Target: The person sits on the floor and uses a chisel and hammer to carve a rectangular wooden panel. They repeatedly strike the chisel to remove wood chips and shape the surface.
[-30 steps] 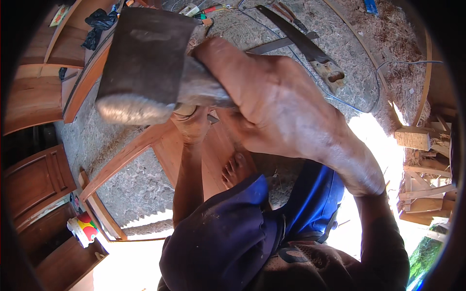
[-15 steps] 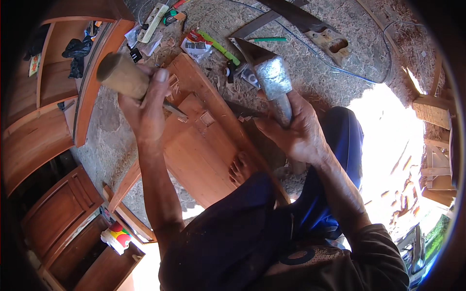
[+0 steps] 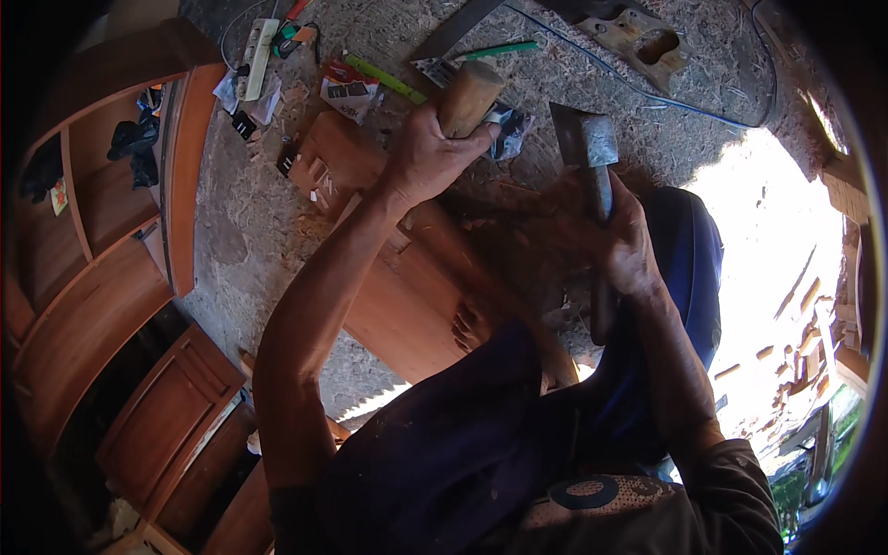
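Observation:
My left hand (image 3: 427, 159) is closed round a chisel with a thick round wooden handle (image 3: 470, 97); its blade is hidden now. The handle tilts up over the far end of a reddish-brown wooden workpiece (image 3: 416, 301). My right hand (image 3: 629, 248), slightly blurred, grips a hatchet (image 3: 599, 143). Its dark blade points up and left, and its handle runs down past my palm toward my knee. A bare foot (image 3: 472, 324) rests on the workpiece. Light wood chips (image 3: 322, 180) lie on its far end.
A wooden cabinet (image 3: 180, 176) stands on the left, above a panelled door (image 3: 171, 421). On the floor lie a power strip (image 3: 259, 60), a tape measure (image 3: 287, 39), a green pencil (image 3: 504, 49), a handsaw (image 3: 638, 42) and a blue cable (image 3: 592, 60).
My left hand has swung right and away with the chisel, over the workpiece's far edge. My right hand and the hatchet have shifted right. The view has moved slightly.

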